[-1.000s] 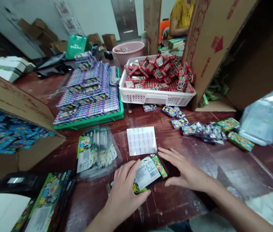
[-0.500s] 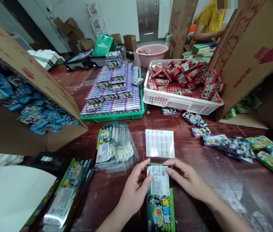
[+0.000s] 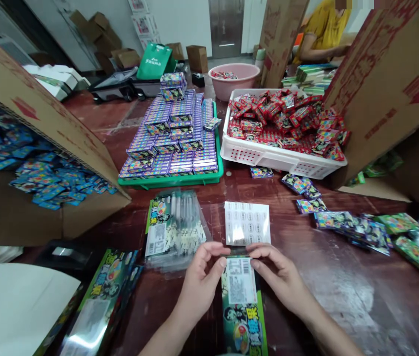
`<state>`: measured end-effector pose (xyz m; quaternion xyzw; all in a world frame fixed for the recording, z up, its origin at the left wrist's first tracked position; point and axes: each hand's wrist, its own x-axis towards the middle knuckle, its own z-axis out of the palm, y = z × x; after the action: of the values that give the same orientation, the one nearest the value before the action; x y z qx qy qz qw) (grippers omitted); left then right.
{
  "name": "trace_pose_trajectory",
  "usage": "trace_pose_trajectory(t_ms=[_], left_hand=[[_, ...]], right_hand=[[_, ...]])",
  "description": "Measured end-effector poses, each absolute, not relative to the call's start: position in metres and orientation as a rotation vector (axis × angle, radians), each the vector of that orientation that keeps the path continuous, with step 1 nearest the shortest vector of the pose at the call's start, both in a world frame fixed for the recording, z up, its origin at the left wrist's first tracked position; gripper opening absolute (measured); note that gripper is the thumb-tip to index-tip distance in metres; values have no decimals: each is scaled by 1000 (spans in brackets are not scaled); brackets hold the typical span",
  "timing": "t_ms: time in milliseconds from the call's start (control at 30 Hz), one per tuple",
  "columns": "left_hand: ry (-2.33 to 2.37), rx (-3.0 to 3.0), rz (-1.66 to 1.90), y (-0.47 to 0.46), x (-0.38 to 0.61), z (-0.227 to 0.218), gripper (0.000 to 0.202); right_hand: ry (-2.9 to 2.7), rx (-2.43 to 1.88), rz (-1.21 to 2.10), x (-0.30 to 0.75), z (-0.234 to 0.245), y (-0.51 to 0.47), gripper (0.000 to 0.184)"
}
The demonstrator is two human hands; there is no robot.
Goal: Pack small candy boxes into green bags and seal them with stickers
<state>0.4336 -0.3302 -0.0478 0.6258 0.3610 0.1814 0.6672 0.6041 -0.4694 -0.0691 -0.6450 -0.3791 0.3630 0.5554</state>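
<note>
A green and black printed candy bag lies in front of me, its top edge pointing away and a white barcode label near that edge. At its top left corner, my left hand pinches the edge between thumb and fingers. My right hand grips the top right corner in the same way. Just beyond my fingertips is a white sheet of round printed stickers. Left of the sheet lies a fanned stack of clear-fronted candy bags.
A green tray bears stacked purple candy boxes. Beside it, a white basket holds red packets. Cardboard boxes stand at left and right. Loose purple packets lie at right. Behind sits a person in yellow.
My fingers have shifted up to the bag's top edge, and the thumbs now press at its corners. The view has moved slightly; the surrounding things stay in place.
</note>
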Motion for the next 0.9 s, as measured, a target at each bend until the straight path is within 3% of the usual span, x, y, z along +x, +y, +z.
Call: trace_pose_trajectory(t_ms=[100, 233, 367, 900], left_hand=[[819, 1416, 331, -327, 437, -44, 28], [820, 1482, 251, -323, 441, -37, 22], [855, 1509, 184, -316, 448, -32, 17], [689, 1459, -21, -294, 456, -28, 20]], right_hand=[[-891, -1563, 851, 609, -69, -468, 26], [-966, -1617, 870, 614, -65, -465, 17], [-801, -1720, 971, 617, -55, -455, 22], [-766, -1541, 1291, 641, -38, -454, 24]])
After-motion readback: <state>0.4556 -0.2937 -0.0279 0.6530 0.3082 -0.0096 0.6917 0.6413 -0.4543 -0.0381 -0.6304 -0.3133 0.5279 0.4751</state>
